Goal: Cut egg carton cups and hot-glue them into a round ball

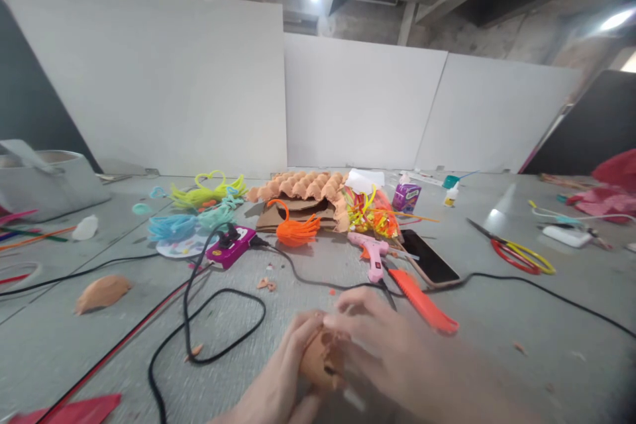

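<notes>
Low in the middle of the head view, a hollow lump of orange-brown modelling clay [314, 361] is held between my two hands. My left hand [288, 358] wraps round its left side, fingers closed over the top. On the right side, my right hand [385, 348] has bent fingers pressed to the clay's uneven edge; it is a little blurred. Dark hollows show in the lump's surface. Beyond my hands, a cardboard form [278, 217] is topped with rows of the same clay. An orange pipe-cleaner swan shape [297, 230] stands in front of it.
A pink glue gun [372, 255], an orange utility knife [422, 301] and a phone [431, 260] lie beyond my right hand. Scissors [517, 252] lie farther right. A purple power strip [232, 246] and looping black cable [223, 291] are at left, near a clay piece [103, 293].
</notes>
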`<control>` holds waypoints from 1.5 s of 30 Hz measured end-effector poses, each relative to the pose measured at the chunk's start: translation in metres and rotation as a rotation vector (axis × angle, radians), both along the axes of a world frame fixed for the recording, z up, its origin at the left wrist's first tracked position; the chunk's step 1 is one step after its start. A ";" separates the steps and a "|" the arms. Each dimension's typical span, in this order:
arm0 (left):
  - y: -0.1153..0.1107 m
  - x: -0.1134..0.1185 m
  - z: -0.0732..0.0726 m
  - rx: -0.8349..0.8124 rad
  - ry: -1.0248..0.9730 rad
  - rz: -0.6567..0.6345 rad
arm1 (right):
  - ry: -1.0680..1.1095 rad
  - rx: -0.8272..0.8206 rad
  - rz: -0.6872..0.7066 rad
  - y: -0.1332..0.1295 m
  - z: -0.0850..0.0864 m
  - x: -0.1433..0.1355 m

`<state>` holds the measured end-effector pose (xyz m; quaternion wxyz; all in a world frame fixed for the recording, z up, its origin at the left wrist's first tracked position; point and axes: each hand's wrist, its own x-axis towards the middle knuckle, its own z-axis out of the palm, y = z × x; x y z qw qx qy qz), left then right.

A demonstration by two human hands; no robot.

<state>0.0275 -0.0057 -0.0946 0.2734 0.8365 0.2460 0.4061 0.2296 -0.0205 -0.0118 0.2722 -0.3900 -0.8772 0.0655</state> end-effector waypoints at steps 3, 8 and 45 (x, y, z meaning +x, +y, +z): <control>0.000 0.001 -0.004 0.002 0.036 -0.040 | -0.201 0.363 0.154 -0.002 -0.008 0.006; -0.001 0.002 -0.007 -0.020 0.059 -0.065 | -0.333 0.563 0.123 -0.011 -0.008 0.006; -0.006 -0.002 -0.013 -0.050 0.228 -0.151 | -0.523 0.678 0.169 -0.018 -0.002 -0.002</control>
